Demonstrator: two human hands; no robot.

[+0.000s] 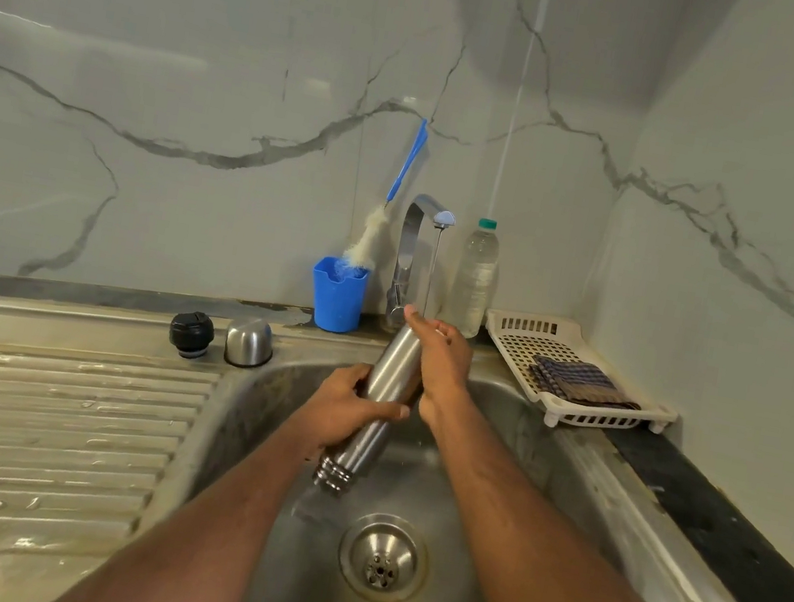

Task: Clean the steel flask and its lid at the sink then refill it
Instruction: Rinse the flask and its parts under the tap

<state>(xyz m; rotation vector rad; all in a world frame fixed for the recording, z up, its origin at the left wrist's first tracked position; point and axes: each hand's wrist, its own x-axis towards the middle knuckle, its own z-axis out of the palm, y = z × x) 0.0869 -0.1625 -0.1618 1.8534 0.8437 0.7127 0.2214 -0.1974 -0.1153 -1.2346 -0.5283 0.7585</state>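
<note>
The steel flask (383, 392) is held tilted over the sink basin (498, 499), mouth down and toward me, with water pouring out of it. My left hand (349, 408) grips its middle. My right hand (437, 359) lies against the flask's upper side near its base, fingers mostly straight. A thin stream of water runs from the tap (419, 247) onto my right hand. The black inner stopper (191, 333) and the steel cap (249, 341) stand side by side on the sink rim at the back left.
A blue cup (337, 299) with a bottle brush (393, 196) stands left of the tap, a plastic water bottle (475, 277) right of it. A white rack (575, 376) with a folded cloth (575, 380) sits at the right. The ribbed drainboard (42, 426) is wet. The drain (382, 559) lies below.
</note>
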